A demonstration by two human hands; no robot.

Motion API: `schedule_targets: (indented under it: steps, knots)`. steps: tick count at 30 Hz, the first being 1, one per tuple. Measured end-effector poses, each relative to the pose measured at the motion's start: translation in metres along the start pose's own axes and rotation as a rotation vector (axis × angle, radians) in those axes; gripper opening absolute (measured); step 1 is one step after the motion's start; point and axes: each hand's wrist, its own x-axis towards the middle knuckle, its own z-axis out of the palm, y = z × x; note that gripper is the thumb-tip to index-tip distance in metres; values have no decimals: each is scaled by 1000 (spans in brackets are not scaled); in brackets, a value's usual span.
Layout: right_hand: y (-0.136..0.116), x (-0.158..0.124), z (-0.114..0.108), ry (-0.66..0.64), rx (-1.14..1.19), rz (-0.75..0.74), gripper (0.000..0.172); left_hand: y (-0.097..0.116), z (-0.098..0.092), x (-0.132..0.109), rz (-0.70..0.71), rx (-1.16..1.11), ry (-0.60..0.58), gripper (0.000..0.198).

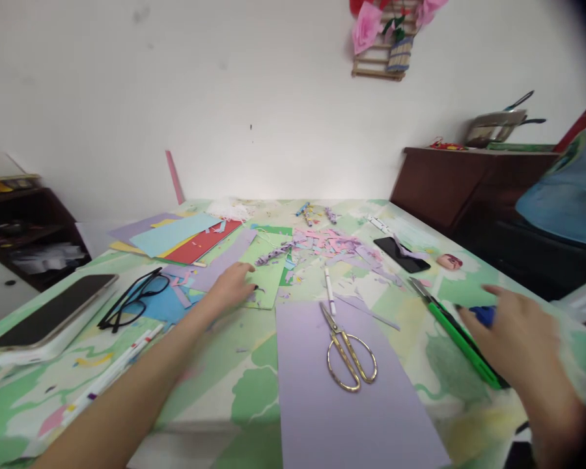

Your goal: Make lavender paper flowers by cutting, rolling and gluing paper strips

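My left hand (230, 286) is over the light green paper (269, 277), beside a lavender paper strip (229, 260); its fingers are slightly apart and nothing shows in them. Just past its fingertips lies a thin roll speckled with paper bits (273, 254). On the right, my right hand (522, 339) is blurred, thumb and finger spread around a dark blue thing (483, 315) that I cannot make out. Left of that hand lies a green utility knife (461, 339). Gold-handled scissors (346, 352) rest on a lavender sheet (336, 410), with a white marker (329, 291) above them.
Pink and purple paper scraps (329, 243) are strewn mid-table. Coloured sheets (176, 236) are stacked at the back left. Black glasses (134, 301), a phone (53, 309) and several white markers (112, 365) lie on the left. Another phone (401, 254) is at the right.
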Motion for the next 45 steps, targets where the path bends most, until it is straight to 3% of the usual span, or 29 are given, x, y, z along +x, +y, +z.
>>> schedule_targets:
  steps: [3, 6, 9, 12, 16, 20, 25, 28, 32, 36, 40, 45]
  knots:
    - [-66, 11, -18, -188, 264, -249, 33, 4, 6, -11, 28, -1, -40, 26]
    - [-123, 29, -15, -434, 231, -383, 25, 8, 7, -13, 53, -27, -61, 17]
    - [-159, 47, 5, -559, 209, -390, 25, 11, 5, -14, 63, -78, -87, 8]
    - [-176, 58, 27, -615, 242, -384, 23, 13, 4, -16, 58, -113, -101, 9]
    - [-178, 58, 42, -691, 353, -388, 18, 19, 3, -19, 60, -165, -102, 13]
    - [-168, 58, 50, -681, 435, -379, 13, 23, 2, -20, 85, -192, -59, 14]
    - [-144, 80, 66, -581, 410, -256, 9, 18, 2, -18, 75, -160, 22, 15]
    - [-128, 98, 80, -468, 342, -138, 18, 15, 5, -16, 54, -166, 32, 18]
    - [-122, 112, 97, -410, 298, -70, 29, 17, 7, -15, 29, -190, -42, 24]
    - [-129, 120, 104, -473, 323, -34, 28, 17, 5, -17, -16, -250, -157, 21]
    - [-127, 123, 101, -519, 415, -2, 24, 15, 4, -18, -5, -334, -240, 19]
    - [-112, 119, 89, -475, 656, -3, 17, 13, 1, -17, 15, -356, -258, 21]
